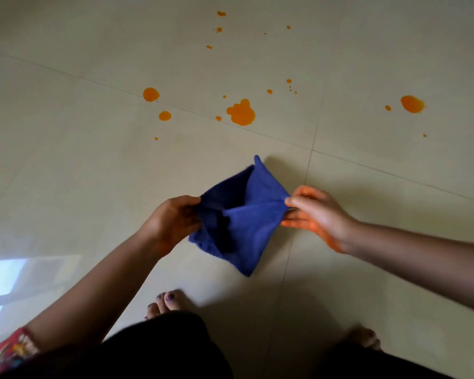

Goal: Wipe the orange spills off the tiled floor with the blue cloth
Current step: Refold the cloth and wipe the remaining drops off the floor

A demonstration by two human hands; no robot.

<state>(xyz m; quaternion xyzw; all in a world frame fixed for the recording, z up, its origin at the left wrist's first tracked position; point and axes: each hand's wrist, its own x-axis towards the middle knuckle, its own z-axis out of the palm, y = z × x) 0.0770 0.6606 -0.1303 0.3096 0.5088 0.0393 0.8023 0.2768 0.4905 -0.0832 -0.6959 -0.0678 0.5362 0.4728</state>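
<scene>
A blue cloth (244, 214) is stretched in the air between both hands, above the pale tiled floor (93, 173). My left hand (173, 222) grips its left edge. My right hand (316, 214) pinches its right corner between thumb and fingers. Orange spills lie on the floor beyond the cloth: a large blot (242, 112) in the middle, two round drops (151, 94) at the left, another big drop (412, 104) at the right, and several small specks (220, 13) farther away. The cloth touches none of them.
My bare feet stand on the tiles below the cloth, the left foot (164, 302) and the right foot (367, 337). Dark grout lines (311, 150) cross just beyond the cloth. A bright window reflection (3, 277) lies on the floor at the lower left.
</scene>
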